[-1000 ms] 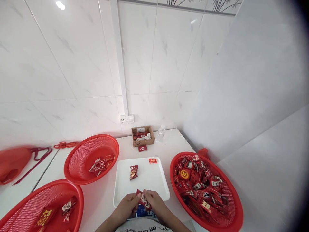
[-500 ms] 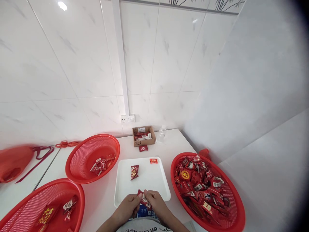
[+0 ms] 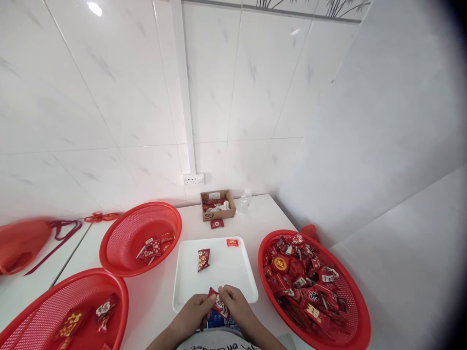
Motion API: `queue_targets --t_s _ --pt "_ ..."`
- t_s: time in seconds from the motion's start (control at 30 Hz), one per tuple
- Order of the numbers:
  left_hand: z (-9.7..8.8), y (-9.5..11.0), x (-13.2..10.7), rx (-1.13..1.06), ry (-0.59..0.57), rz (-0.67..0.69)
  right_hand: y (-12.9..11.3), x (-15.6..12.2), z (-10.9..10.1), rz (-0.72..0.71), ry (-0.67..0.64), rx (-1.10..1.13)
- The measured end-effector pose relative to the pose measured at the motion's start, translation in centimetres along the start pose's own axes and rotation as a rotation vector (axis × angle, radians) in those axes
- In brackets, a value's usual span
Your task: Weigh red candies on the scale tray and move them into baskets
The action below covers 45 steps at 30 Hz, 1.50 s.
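Note:
My left hand point(image 3: 192, 312) and my right hand point(image 3: 236, 306) pinch one red wrapped candy point(image 3: 217, 300) between them, over the near edge of a white tray point(image 3: 233, 278). On the tray lie a red candy packet point(image 3: 203, 259) near the middle and a small red packet point(image 3: 232, 242) at the far edge. To the right stands a red mesh basket point(image 3: 355, 304) heaped with several red candies point(image 3: 299, 277).
Two more red baskets stand to the left, the far basket point(image 3: 124, 233) and the near basket point(image 3: 32, 311), each with a few candies. At the back are a small cardboard box point(image 3: 217, 205), a loose red packet point(image 3: 216, 223), a clear bottle point(image 3: 243, 202) and a wall socket point(image 3: 193, 180). A red bag point(image 3: 20, 243) lies far left.
Both hands stay closed on the candy at the tray's near edge. The view shifted very slightly; nothing else moved.

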<state>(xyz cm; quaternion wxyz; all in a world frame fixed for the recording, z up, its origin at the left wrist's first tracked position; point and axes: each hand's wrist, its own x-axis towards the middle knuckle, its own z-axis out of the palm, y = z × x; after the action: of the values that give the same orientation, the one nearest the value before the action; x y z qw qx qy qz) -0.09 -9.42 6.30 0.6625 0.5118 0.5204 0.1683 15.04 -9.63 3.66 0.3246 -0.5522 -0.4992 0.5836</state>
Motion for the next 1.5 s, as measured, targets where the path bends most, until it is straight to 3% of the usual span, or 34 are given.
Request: queue_targets --t_s 0.43,0.73,1.5 --pt "-0.2 -0.3 0.2 -0.047 0.005 0.018 -0.3 0.0 -0.3 -0.042 -0.01 -0.032" --pt "-0.3 -0.4 0.7 -0.17 0.095 0.014 -0.8 -0.3 -0.1 0.033 -0.055 0.159" --pt "-0.5 -0.8 0.5 -0.01 0.128 0.049 -0.7 -0.6 -0.4 0.052 -0.069 0.147"
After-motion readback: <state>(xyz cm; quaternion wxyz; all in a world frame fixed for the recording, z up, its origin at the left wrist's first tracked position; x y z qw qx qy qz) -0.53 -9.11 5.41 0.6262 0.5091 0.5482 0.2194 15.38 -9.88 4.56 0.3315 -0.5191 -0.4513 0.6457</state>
